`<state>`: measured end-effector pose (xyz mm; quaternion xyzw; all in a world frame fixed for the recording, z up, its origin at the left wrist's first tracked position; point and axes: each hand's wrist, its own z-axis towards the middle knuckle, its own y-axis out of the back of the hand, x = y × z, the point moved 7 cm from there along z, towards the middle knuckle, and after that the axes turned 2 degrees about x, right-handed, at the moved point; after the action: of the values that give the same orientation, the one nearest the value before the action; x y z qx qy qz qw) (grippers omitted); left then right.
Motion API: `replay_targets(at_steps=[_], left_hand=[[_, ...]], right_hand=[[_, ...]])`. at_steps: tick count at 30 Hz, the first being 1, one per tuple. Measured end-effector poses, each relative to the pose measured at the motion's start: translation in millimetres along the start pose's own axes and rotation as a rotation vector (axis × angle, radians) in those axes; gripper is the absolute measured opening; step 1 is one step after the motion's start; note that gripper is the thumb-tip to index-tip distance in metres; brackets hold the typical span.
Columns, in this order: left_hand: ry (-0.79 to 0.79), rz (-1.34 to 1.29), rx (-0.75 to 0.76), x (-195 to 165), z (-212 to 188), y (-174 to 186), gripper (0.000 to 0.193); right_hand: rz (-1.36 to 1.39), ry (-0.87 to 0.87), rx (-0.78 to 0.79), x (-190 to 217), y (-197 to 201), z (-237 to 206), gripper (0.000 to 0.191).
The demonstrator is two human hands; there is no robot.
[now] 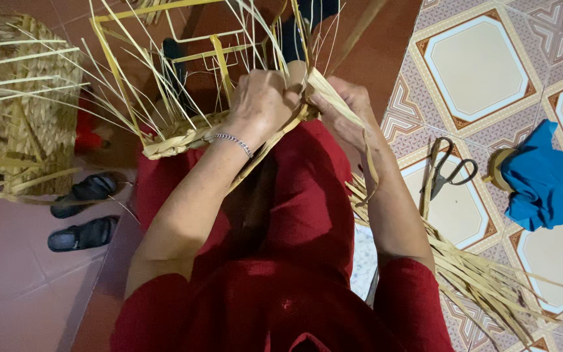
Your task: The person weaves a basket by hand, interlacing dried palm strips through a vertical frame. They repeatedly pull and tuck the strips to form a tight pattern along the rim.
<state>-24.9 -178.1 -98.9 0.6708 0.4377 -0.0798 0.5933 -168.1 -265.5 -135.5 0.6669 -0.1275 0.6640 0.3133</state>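
A yellow wire frame [115,72] rests on my lap, its near edge wrapped in a braid of pale straw [177,139]. My left hand [262,104], with a silver bracelet on the wrist, is closed over the braid at the frame's near right corner. My right hand [346,107] pinches a flat bundle of straw strands [330,91] just beside it. Loose strands stick up through the frame and trail down past my right forearm.
A finished woven basket [21,104] stands at the left. Black sandals [83,212] lie on the floor below it. On the tiled floor at the right lie scissors [451,171], a blue cloth [545,176] and a pile of loose straw [483,274].
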Motion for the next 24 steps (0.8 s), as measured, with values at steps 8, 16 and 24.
replay_targets(at_steps=[8, 16, 24], left_hand=[[-0.635, -0.329, -0.392, 4.2, -38.9, -16.1, 0.005], [-0.837, 0.005, -0.406, 6.1, -64.5, -44.8, 0.003], [-0.612, 0.388, -0.478, 17.1, -64.2, 38.2, 0.070]], right_hand=[[-0.099, 0.215, 0.013, 23.2, 4.6, 6.8, 0.014], [-0.292, 0.163, -0.001, 51.7, -11.8, 19.3, 0.012], [-0.512, 0.400, 0.176, 89.6, -17.6, 0.7, 0.020]])
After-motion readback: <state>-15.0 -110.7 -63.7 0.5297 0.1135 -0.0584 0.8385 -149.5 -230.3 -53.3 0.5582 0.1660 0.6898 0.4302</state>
